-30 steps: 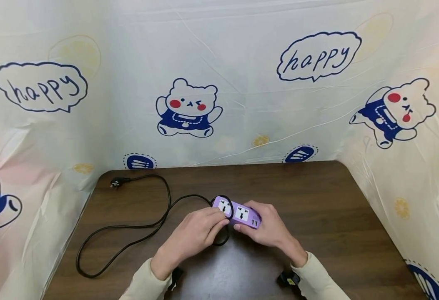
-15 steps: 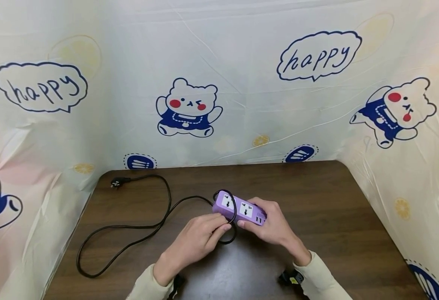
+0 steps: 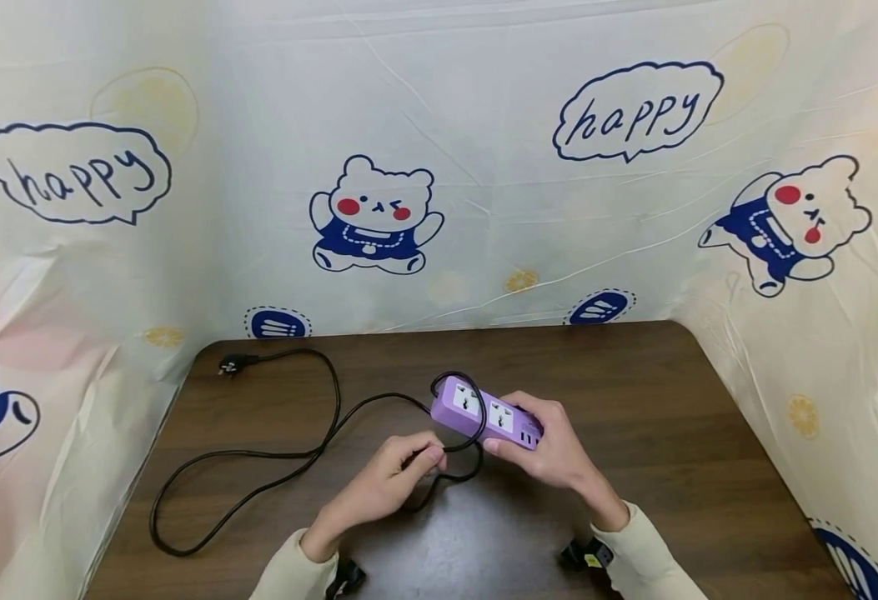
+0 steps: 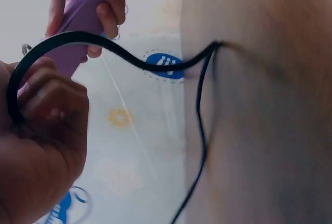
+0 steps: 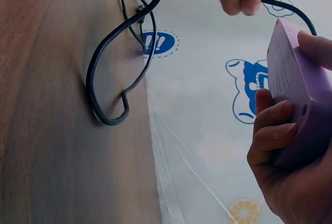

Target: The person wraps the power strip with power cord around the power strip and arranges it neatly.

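In the head view a purple power strip with white sockets and USB ports is held at its right end by my right hand. The right wrist view shows that hand's fingers wrapped beneath the strip, which is raised off the table. My left hand pinches the strip's black cord just left of the strip. From there the cord arcs across the strip's socket face, and a second bend hangs below, near the left hand. In the left wrist view the cord curves out of the curled left hand.
The cord's remaining length lies in a wide loop on the left of the brown wooden table, ending in a black plug near the back left corner. A white curtain printed with bears surrounds the table at the back and sides.
My right hand has shifted slightly right and up with the power strip. My left hand has come away from the strip's edge, drawing the pinched cord down and left.
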Action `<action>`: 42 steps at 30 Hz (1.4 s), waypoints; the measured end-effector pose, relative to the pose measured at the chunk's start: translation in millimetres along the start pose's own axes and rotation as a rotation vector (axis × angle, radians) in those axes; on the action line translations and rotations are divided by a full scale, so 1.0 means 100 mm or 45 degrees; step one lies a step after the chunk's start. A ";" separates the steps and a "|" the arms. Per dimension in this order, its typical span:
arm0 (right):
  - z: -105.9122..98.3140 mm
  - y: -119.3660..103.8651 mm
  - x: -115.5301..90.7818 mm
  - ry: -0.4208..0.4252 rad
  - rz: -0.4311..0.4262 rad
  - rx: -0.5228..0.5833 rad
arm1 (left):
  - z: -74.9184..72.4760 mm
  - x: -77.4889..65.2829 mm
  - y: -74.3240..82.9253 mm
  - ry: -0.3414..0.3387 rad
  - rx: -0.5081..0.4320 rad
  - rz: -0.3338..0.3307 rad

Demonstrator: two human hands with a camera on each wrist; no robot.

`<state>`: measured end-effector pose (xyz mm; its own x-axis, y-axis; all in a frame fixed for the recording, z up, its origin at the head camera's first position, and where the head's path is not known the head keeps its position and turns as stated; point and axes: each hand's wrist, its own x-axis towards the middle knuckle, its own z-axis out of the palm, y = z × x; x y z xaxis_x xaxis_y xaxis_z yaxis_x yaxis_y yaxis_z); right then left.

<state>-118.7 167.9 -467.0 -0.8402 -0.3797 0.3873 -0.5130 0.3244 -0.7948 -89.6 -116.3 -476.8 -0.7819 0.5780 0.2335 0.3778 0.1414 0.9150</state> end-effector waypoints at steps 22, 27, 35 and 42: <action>-0.01 0.00 -0.03 -0.034 -0.175 0.118 | 0.04 0.11 -0.31 -0.089 -1.023 -0.421; -0.02 0.00 -0.03 -0.083 -0.181 0.120 | -0.06 0.17 -0.31 -0.001 -0.808 -0.433; -0.01 0.02 -0.03 -0.198 -0.206 0.102 | -0.22 0.26 -0.25 0.101 -0.431 -0.382; 0.01 0.03 -0.05 -0.258 -0.201 0.039 | -0.29 0.36 -0.13 0.104 -0.286 -0.298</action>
<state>-115.8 170.0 -471.5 -0.6960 -0.5905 0.4085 -0.6267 0.2221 -0.7469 -137.0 -120.5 -470.3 -0.8749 0.4835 0.0259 0.0718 0.0766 0.9945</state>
